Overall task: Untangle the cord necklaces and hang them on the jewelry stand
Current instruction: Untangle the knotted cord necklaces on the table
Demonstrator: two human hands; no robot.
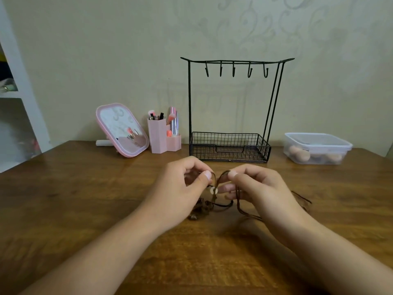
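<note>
A tangle of brown cord necklaces (217, 204) lies on the wooden table between my hands, with a white bead (213, 190) and small brown beads showing. My left hand (182, 188) pinches a cord strand between thumb and fingers just above the table. My right hand (255, 186) pinches another strand close beside it, and loose cord trails out under it to the right (302, 196). Behind the hands stands the black wire jewelry stand (231, 145), its several top hooks (234, 70) bare and its basket base empty.
A pink mirror (122, 129) and pink holders with makeup brushes (163, 135) stand at the back left. A lidded plastic box with sponges (316, 149) sits at the back right. A white shelf (19, 92) is at the far left.
</note>
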